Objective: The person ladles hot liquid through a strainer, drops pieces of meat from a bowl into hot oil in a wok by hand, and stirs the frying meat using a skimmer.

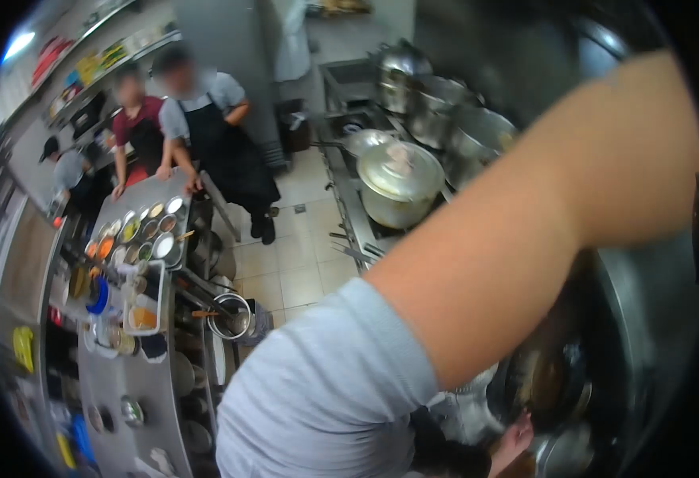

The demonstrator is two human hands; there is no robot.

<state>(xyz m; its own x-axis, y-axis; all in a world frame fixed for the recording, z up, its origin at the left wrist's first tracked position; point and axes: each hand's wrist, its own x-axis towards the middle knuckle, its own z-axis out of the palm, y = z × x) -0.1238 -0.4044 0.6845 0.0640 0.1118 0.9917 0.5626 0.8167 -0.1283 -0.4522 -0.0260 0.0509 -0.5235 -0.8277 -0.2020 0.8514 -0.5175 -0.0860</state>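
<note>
My left arm [485, 279], in a grey short sleeve, stretches up across the right half of the head view. Its hand lies outside the picture. Low on the right, my right hand [515, 438] shows small and partly cut off, with its fingers drawn together. Whatever they hold is too unclear to make out. Just above that hand sits a dark wok [537, 378] with something brown inside. A metal pan or bowl [566, 452] lies beside the hand, partly in shadow.
A lidded pot [401, 187] and several tall pots [435, 111] stand on the stove behind my arm. Across the tiled aisle [290, 259], a steel counter [118, 390] carries bowls of ingredients [130, 231] and a white bin [146, 307]. Two people in aprons [222, 143] stand at its far end.
</note>
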